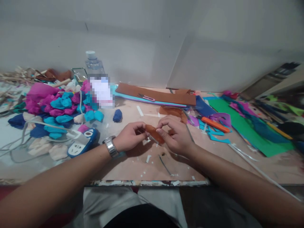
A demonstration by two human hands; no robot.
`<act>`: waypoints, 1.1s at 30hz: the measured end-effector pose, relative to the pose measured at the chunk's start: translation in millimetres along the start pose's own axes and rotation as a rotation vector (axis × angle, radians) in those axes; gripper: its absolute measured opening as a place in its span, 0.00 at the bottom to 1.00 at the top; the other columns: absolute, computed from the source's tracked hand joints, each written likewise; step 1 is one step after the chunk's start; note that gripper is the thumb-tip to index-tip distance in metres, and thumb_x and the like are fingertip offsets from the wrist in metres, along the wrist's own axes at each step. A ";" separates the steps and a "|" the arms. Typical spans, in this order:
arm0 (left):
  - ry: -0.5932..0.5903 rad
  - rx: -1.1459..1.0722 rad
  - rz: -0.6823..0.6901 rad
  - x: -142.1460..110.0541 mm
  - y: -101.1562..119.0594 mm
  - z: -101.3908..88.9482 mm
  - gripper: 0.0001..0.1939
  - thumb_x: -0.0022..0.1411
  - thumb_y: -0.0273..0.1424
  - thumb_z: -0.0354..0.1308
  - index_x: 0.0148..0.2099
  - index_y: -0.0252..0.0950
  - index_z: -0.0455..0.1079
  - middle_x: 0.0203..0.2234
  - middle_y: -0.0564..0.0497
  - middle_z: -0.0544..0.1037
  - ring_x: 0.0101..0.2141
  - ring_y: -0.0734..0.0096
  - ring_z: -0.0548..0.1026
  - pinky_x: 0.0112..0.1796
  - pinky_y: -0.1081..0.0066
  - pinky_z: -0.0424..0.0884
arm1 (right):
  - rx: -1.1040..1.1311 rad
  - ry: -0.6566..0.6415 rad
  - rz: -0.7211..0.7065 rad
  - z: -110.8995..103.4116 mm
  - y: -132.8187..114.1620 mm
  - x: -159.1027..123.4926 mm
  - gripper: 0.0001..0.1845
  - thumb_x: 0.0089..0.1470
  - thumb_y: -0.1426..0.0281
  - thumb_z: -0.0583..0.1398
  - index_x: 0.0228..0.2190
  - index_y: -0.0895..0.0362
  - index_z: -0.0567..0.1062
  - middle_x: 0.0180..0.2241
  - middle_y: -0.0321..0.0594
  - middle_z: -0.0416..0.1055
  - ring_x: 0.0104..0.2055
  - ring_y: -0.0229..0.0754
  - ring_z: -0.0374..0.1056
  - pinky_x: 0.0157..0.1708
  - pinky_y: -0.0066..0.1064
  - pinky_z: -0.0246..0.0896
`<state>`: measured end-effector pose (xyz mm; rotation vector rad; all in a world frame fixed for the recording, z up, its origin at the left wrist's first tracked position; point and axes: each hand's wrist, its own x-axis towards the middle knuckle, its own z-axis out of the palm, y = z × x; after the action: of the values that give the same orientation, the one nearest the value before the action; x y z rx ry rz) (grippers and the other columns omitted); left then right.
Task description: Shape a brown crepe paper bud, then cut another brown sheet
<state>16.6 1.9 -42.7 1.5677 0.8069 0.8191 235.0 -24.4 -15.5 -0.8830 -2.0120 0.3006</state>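
Over the middle of the table, both hands pinch a small piece of brown crepe paper (155, 133). My left hand (131, 136), with a metal watch (110, 146) on its wrist, grips the left end between thumb and fingertips. Thumb and index finger of my right hand (177, 134) close on its upper right side. Behind the right hand lies a larger brown crepe paper sheet (172, 110), partly hidden by that hand. A small dark blue crumpled paper bud (117, 115) rests beyond the left hand.
Pink, blue and cream paper buds (64, 110) pile up at left, beside a power strip (82, 142). Behind stand a bottle (94, 65) and a pixelated screen (102, 91). A small cutter (146, 97) lies on brown strips (163, 93). An orange utility knife (215, 124) and green sheet (256, 133) lie right.
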 end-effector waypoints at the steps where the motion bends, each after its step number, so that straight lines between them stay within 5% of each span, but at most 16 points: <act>1: 0.008 -0.002 0.010 0.2 0.0 0.0 0.12 0.63 0.37 0.66 0.39 0.32 0.74 0.31 0.51 0.79 0.31 0.72 0.73 0.36 0.71 0.69 | 0.005 -0.016 -0.007 -1.2 0.4 3.1 0.07 0.67 0.66 0.62 0.35 0.53 0.74 0.34 0.39 0.76 0.38 0.44 0.71 0.43 0.39 0.62; 7: 0.184 -0.201 -0.071 2.1 -0.4 -1.9 0.04 0.65 0.31 0.57 0.41 0.36 0.71 0.27 0.56 0.72 0.26 0.75 0.70 0.30 0.74 0.67 | -0.004 -0.099 -0.027 3.7 11.6 13.1 0.09 0.68 0.64 0.61 0.34 0.53 0.74 0.34 0.38 0.77 0.38 0.44 0.71 0.43 0.40 0.61; 12: 0.300 -0.095 0.080 2.5 -1.7 -3.6 0.09 0.68 0.37 0.60 0.46 0.37 0.72 0.39 0.49 0.77 0.36 0.70 0.75 0.35 0.72 0.73 | -0.020 -0.187 -0.005 22.3 24.5 13.7 0.07 0.69 0.64 0.61 0.38 0.52 0.75 0.39 0.39 0.78 0.43 0.47 0.71 0.48 0.43 0.59; 23: 0.250 0.241 0.194 -1.9 4.4 -7.8 0.04 0.66 0.30 0.63 0.43 0.36 0.76 0.37 0.48 0.81 0.40 0.65 0.78 0.44 0.65 0.72 | -0.024 -0.176 -0.138 30.9 46.7 18.4 0.04 0.67 0.68 0.62 0.38 0.52 0.73 0.35 0.36 0.77 0.38 0.44 0.71 0.47 0.43 0.57; 33: 0.243 0.140 0.069 -4.5 2.8 -1.7 0.08 0.67 0.35 0.65 0.44 0.36 0.76 0.38 0.49 0.82 0.37 0.68 0.78 0.40 0.69 0.74 | -0.052 -0.156 -0.179 27.0 46.6 15.9 0.03 0.66 0.69 0.64 0.38 0.52 0.74 0.34 0.36 0.78 0.39 0.43 0.72 0.47 0.42 0.56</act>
<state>13.0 -1.4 -40.1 1.6465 1.0076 1.0355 229.5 23.2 -44.8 -0.7237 -2.2352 0.2230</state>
